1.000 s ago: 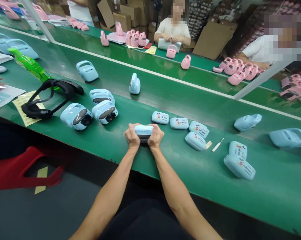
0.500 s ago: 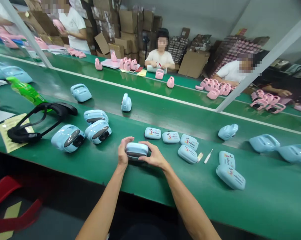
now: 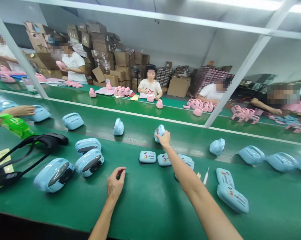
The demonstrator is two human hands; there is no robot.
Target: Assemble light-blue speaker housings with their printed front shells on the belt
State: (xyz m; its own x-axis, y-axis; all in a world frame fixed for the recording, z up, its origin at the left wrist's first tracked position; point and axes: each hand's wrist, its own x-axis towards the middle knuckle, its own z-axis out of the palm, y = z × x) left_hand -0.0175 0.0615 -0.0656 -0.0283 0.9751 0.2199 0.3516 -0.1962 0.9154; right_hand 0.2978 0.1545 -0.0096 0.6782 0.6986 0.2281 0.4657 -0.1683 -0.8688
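The blue handled case [image 3: 157,132], apparently assembled, stands upright, clamped in the right hand's [image 3: 165,139] fingers. Just nearer than that grip, printed blue pieces [image 3: 148,157] lie separate (seemingly unfitted). Farther nearside, the left hand [image 3: 115,184] curls loosely, gripping nothing visible.

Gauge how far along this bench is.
Apparently done: rounded light-blue plastic handled cases on the shiny green strip. In hand: another such case, held by the right hand; left hand empty. Seemingly left: three handled cases and the light-blue Mickey-printed plastic pieces on the matte green bench. Total unclear.
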